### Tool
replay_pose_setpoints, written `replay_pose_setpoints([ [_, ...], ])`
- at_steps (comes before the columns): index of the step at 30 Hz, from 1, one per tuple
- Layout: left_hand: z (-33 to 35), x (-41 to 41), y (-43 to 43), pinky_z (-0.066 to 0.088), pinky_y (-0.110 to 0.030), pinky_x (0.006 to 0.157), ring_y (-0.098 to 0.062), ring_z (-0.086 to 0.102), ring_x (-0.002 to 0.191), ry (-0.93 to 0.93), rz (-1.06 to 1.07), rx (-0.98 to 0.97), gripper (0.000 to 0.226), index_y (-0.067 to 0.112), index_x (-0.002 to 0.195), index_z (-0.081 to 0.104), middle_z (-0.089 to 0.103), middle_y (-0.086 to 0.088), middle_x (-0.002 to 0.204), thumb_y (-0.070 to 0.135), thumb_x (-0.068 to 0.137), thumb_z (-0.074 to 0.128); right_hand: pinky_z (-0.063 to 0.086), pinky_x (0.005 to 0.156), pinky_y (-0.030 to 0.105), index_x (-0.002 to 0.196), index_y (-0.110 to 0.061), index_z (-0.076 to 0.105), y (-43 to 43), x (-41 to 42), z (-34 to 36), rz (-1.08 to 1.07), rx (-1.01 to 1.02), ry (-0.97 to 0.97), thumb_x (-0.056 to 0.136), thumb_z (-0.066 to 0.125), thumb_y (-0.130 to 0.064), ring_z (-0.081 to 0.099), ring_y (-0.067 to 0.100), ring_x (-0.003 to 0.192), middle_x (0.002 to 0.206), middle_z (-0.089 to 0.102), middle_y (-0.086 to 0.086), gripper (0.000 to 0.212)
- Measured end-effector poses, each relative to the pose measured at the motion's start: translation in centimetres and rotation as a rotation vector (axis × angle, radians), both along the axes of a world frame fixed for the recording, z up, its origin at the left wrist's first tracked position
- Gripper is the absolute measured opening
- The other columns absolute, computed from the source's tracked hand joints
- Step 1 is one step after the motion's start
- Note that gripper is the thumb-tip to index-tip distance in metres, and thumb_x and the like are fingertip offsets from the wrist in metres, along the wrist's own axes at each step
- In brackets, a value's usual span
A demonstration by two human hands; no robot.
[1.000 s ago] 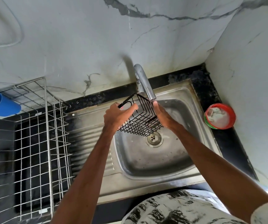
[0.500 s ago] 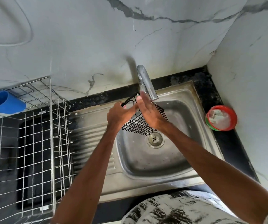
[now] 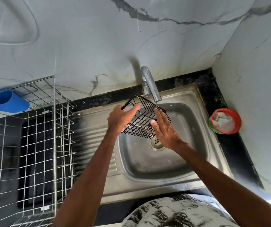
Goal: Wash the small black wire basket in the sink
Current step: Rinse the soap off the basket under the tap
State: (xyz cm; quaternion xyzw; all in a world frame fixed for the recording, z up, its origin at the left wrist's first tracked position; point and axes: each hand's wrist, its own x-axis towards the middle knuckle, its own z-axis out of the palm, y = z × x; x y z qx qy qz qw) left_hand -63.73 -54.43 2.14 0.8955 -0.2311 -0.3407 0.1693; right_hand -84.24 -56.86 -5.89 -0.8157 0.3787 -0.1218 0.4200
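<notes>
Slipping was judged the likeliest fault: the basket [image 3: 139,128], tilted over the sink [image 3: 147,169] just below the tap [image 3: 150,84] and at 12 o'clock of the drain [image 3: 156,142], hung from one grip and could drop if rubbed too hard. Left hand [image 3: 120,117], at the basket's 9 o'clock, curled round its rim. Right hand [image 3: 165,130], at 4 o'clock, lay flat, fingers straight, against the wires.

Walls [image 3: 98,38]: white marble-look panels, grey veins, meeting in a corner at right. Counter [image 3: 233,148]: black, speckled. On it: steel wire rack [image 3: 54,128] at left, blue cup [image 3: 5,101] on its rim; red tub [image 3: 221,131] at right.
</notes>
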Motion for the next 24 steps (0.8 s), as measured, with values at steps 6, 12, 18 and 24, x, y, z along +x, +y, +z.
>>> replay_pose_setpoints([
  [6,-0.2,-0.5,0.3,0.050,-0.046,0.109,-0.031,0.065,0.125,-0.040,-0.002,-0.015,0.109,0.016,0.152,0.049,0.064,-0.005,0.144,0.091,0.073,0.059,-0.001,0.128,0.037,0.161,-0.016,-0.008,1.6,4.0,4.6,0.057,-0.146,-0.040,0.105,0.017,-0.058,-0.013,0.014,0.155,0.169,-0.012,0.006,0.074],
  [12,0.0,-0.4,0.6,0.059,-0.045,0.095,-0.024,0.071,0.107,-0.034,0.006,-0.011,0.111,0.017,0.140,0.058,0.070,0.000,0.127,0.094,0.060,0.058,0.006,0.126,0.055,0.161,-0.017,-0.008,1.4,2.5,3.1,0.120,-0.134,0.025,0.109,0.028,-0.043,-0.009,0.010,0.156,0.170,-0.010,-0.002,0.068],
  [18,-0.7,-0.2,0.8,0.064,-0.044,0.085,-0.025,0.075,0.094,-0.040,0.025,0.009,0.115,0.020,0.141,0.058,0.071,0.001,0.122,0.096,0.055,0.057,0.016,0.124,0.056,0.162,-0.019,-0.007,1.0,-0.1,0.6,0.102,-0.088,0.069,0.107,0.028,-0.045,-0.005,0.011,0.156,0.170,-0.011,-0.003,0.070],
  [24,-0.9,0.1,0.8,0.065,-0.045,0.081,-0.025,0.076,0.089,-0.035,0.062,0.002,0.120,0.015,0.145,0.054,0.072,-0.001,0.116,0.094,0.055,0.057,0.022,0.124,0.050,0.162,-0.015,0.005,-1.1,-1.7,-2.0,0.031,0.018,0.002,0.109,0.031,-0.035,0.007,0.012,0.156,0.170,0.007,0.000,0.062],
])
